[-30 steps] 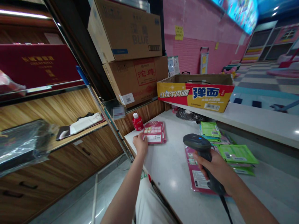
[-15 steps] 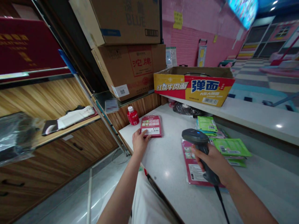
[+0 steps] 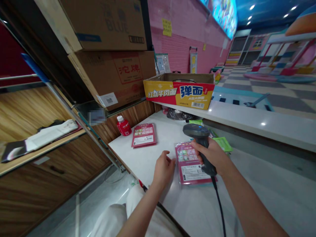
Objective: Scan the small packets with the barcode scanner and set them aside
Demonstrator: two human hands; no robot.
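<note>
My right hand (image 3: 216, 156) is wrapped round the handle of a black barcode scanner (image 3: 197, 131), which has a small blue light on top and a cord running down from the grip. Beneath the scanner lies a stack of pink flat packets (image 3: 185, 161) with a white label, partly covered by my hand. My left hand (image 3: 163, 168) is just left of this stack, empty, its fingers loosely bent and apart; I cannot tell whether a fingertip touches the edge. Farther left, another pink stack (image 3: 144, 135) rests on the white counter (image 3: 138, 159).
A small red bottle (image 3: 123, 126) with a white cap stands at the counter's left. Green packets (image 3: 223, 144) lie behind the scanner. An open noodle carton (image 3: 177, 95) sits on the raised ledge, with stacked cardboard boxes (image 3: 116, 77) to its left.
My left hand has left the far pink stack and moved right, to beside the packets under the scanner. My right hand still holds the scanner. The view has turned rightward.
</note>
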